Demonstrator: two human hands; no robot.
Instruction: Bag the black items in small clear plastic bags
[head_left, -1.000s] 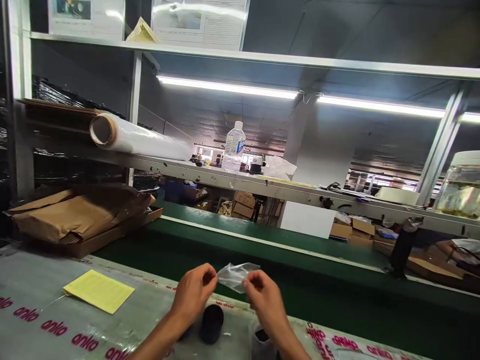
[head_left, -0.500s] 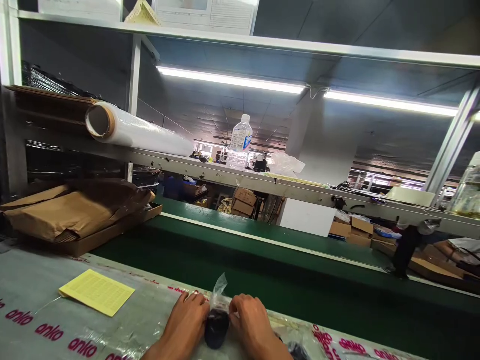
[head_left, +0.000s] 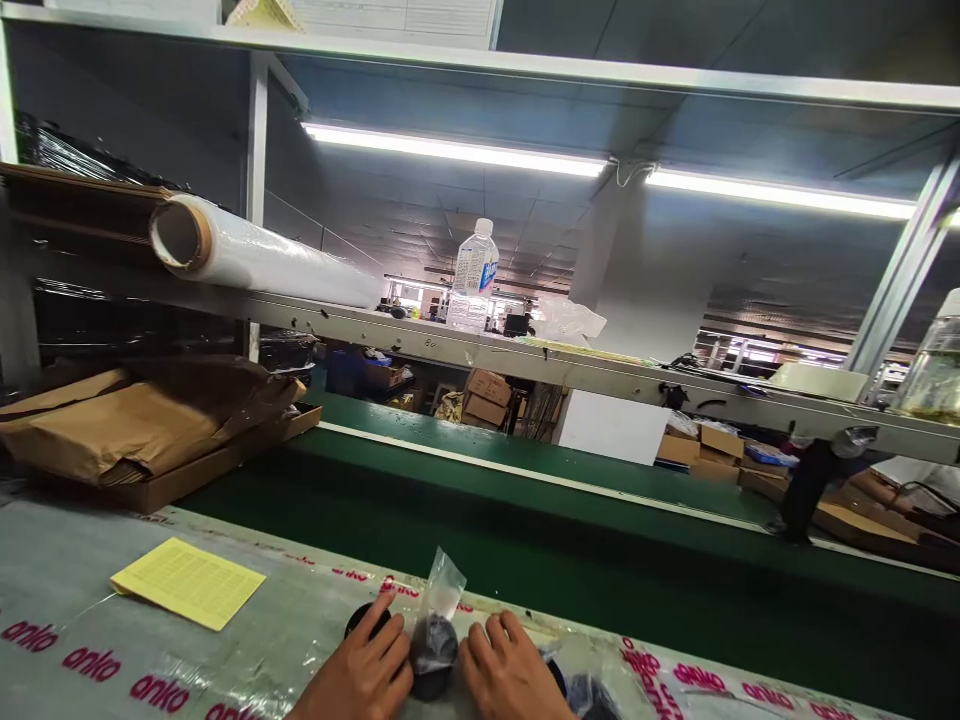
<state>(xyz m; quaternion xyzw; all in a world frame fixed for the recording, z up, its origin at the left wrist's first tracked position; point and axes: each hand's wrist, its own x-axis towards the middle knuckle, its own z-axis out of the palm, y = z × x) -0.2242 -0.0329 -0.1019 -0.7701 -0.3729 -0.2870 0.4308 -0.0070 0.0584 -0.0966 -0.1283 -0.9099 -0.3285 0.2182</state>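
Note:
A clear plastic bag (head_left: pixel 435 640) with a dark round item inside stands at the bottom middle, its empty top pointing up. On its left side my left hand (head_left: pixel 364 665) has its fingers spread, the fingertips over a black round piece (head_left: pixel 367 622). My right hand (head_left: pixel 506 665) is just right of the bag, fingers apart and bent down toward the table. Beyond that hand lie more dark items in clear plastic (head_left: pixel 589 695), partly hidden by it.
A yellow sheet (head_left: pixel 187 582) lies on the plastic-covered table (head_left: pixel 277 610). Behind runs a green belt (head_left: pixel 465 530). Brown paper (head_left: pixel 150 420) sits at left. A shelf rail (head_left: pixel 420 342) above holds a film roll (head_left: pixel 270 260) and a bottle (head_left: pixel 475 275).
My left hand has shifted left and spread its fingers, and a black round piece now shows beneath them. My right hand's fingers have opened. More of the bagged item is visible.

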